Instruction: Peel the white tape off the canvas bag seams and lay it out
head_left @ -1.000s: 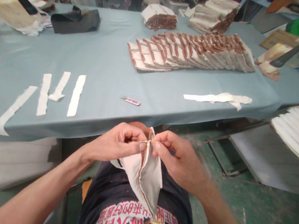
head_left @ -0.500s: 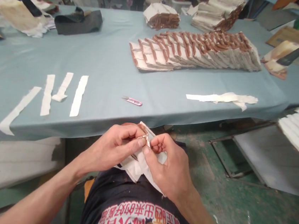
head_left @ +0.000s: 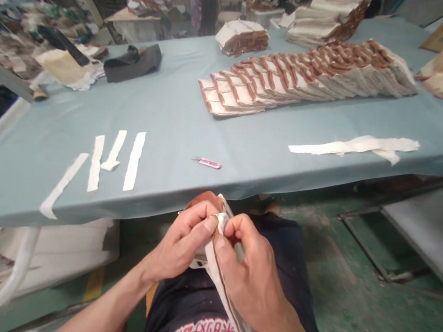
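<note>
Over my lap, both hands pinch one piece of white and brown fabric. My left hand grips its upper edge between thumb and fingers. Close against it, my right hand pinches a small bunched white bit at the same edge. A brown part of the piece shows behind the left fingers, and a long white strip with a dark edge hangs down under my right hand. The fingers hide the exact spot being gripped. Pink thread snips lie on the table just beyond my hands.
On the blue-covered table lie several white strips at left and more strips at right. A long overlapping row of white and brown fabric pieces stretches behind, with stacks farther back. A dark folded band sits far left.
The view has shifted and tilted, so the table things appear moved. The fabric has turned in my hands; its white part now hangs as a long strip toward the lower right.
</note>
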Action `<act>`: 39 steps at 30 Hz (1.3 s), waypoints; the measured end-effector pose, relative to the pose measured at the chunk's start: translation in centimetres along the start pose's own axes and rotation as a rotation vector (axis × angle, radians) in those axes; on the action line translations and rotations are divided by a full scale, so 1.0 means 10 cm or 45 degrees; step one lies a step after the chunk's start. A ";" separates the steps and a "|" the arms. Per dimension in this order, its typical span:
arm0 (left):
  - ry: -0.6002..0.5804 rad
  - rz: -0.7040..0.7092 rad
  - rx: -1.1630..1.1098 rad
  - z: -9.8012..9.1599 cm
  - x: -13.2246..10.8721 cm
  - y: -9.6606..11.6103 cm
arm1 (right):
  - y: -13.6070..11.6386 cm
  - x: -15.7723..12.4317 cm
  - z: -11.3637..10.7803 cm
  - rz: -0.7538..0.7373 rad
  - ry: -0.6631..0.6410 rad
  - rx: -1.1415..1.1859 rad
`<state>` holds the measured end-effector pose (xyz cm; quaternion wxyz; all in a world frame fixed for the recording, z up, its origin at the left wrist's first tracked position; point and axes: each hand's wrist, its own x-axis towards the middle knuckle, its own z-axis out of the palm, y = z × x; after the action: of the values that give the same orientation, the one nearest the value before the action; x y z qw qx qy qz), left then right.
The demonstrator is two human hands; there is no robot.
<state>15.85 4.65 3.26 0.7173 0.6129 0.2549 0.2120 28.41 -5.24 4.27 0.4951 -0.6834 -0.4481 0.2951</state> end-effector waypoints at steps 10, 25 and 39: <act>0.083 -0.026 0.255 -0.07 -0.04 0.24 | 0.18 0.17 -0.35 -0.475 0.115 0.040; -0.045 0.320 0.698 0.15 0.04 0.40 | -0.17 0.48 -0.78 -0.754 -0.270 -0.370; 0.270 0.394 0.809 0.24 -0.02 0.16 | 0.02 0.58 -0.73 -0.540 -0.589 -0.396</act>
<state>17.15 2.92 5.13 0.4201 0.8110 0.2850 0.2906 37.18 -3.00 6.78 0.3209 -0.5574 -0.7199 0.2611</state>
